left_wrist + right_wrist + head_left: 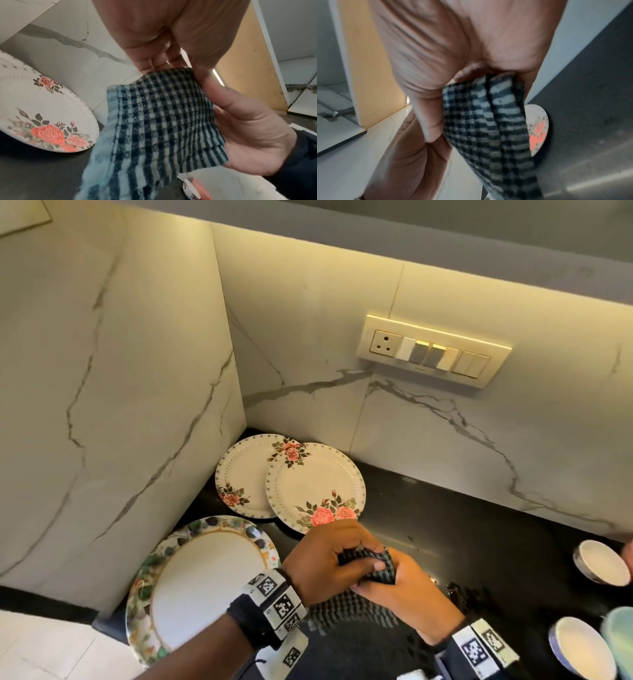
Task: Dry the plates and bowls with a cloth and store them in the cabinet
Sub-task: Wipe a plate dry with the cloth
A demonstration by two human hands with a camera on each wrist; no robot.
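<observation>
Both hands hold a dark blue and white checked cloth (371,568) above the black counter (479,525). My left hand (325,563) grips its upper folded end, fingers curled over it. My right hand (400,590) pinches the same fold from the right, and the rest hangs below. The left wrist view shows the cloth (163,115) between my left hand (163,56) and the right hand's thumb. Two rose-patterned plates (246,474) (315,484) overlap in the corner. A large leaf-rimmed plate (205,580) lies at the near left. Two white bowls (599,566) (575,645) stand at the right.
Marble walls close the corner at the left and back, with a switch panel (431,350) on the back wall. Water drops (459,590) lie on the counter right of my hands. A teal object (620,635) shows at the right edge.
</observation>
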